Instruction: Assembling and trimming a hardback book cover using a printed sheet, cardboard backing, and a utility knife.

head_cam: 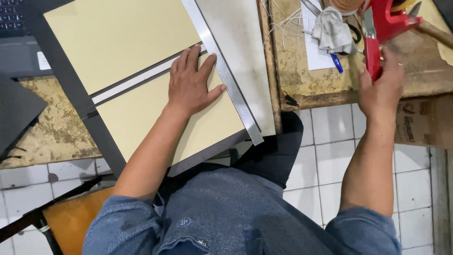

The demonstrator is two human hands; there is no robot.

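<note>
Under the flat, open left hand (192, 81), tan board (155, 108); right hand's (380, 87) grip closed around red cutter (372, 54).

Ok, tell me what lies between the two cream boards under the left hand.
In the head view, a narrow white strip edged in dark grey separates the cream boards; the left hand presses across it.

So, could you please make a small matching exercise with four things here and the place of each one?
Things:
1. left hand
2. right hand
3. rag
4. ruler

Places:
a. along the right edge of the boards
b. flat on the lower cream board
c. on the paper sheet, above a blue pen
d. on the red tool

Pairs: 1-b, 2-d, 3-c, 4-a
</note>
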